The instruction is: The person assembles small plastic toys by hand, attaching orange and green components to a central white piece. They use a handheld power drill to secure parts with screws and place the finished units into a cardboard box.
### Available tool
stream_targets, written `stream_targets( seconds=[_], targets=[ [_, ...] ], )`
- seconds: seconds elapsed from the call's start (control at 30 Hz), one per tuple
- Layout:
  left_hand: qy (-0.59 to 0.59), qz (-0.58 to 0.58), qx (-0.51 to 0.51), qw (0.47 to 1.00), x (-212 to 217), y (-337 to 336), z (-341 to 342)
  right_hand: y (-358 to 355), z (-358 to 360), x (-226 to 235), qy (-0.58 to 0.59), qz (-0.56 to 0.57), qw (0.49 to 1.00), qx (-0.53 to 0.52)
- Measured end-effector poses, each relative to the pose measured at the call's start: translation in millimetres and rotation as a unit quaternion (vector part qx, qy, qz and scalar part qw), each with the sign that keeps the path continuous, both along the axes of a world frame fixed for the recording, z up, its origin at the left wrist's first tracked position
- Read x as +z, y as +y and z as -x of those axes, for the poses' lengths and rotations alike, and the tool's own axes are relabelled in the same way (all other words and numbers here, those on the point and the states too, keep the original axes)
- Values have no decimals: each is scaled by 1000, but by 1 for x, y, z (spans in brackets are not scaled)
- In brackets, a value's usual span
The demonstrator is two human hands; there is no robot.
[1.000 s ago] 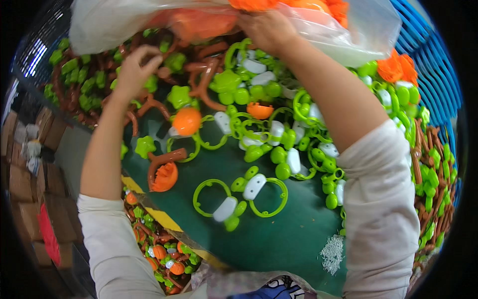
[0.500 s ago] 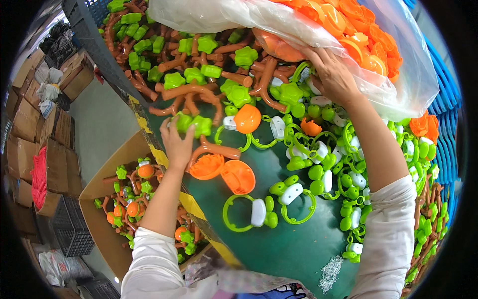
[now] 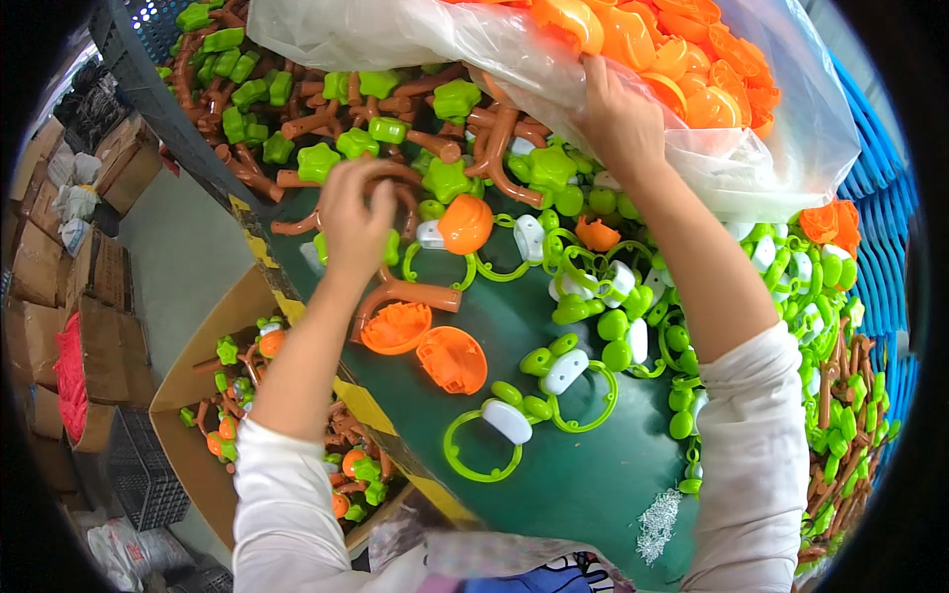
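My left hand [image 3: 358,212] is over the brown plastic branches at the edge of the pile, its fingers bent and partly hidden. A curved brown branch [image 3: 397,176] lies at its fingertips; whether it is gripped I cannot tell. My right hand [image 3: 621,124] is closed on the edge of a clear plastic bag [image 3: 474,44] full of orange shells [image 3: 633,44]. Below my left hand, a brown forked branch [image 3: 425,295] lies beside two open orange half shells [image 3: 451,360]. An orange rounded piece [image 3: 465,225] sits on a green ring with a white block.
Green rings with white blocks [image 3: 506,421] lie on the green tabletop [image 3: 554,504], with more heaped at right. Small silvery bits [image 3: 657,524] lie near the front. A cardboard box [image 3: 188,405] of assembled pieces stands at lower left. A grey crate [image 3: 163,109] borders the branch pile.
My left hand has moved up, onto the brown branches. My right hand has risen from the bag's lower side to its edge. The near left green ring has turned.
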State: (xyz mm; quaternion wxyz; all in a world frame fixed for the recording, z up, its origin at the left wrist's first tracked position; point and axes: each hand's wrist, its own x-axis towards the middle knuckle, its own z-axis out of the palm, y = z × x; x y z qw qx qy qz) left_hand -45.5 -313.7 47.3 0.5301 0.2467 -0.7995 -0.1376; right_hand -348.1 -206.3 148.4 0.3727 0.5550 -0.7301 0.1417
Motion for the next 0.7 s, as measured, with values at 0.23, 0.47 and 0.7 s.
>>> stream_targets(
  seconds=[0.23,0.47,0.7],
  targets=[
    [-282,-14,54,958,95,-119,173,-44,50,133,-94,216,971,41],
    [-377,-157,-132,903,97,-144,210,-21,87,170,-112,291,949,32],
    [-239,-112,-190,946,61,-186,250,-61,65,160,-184,310,927,108]
  ],
)
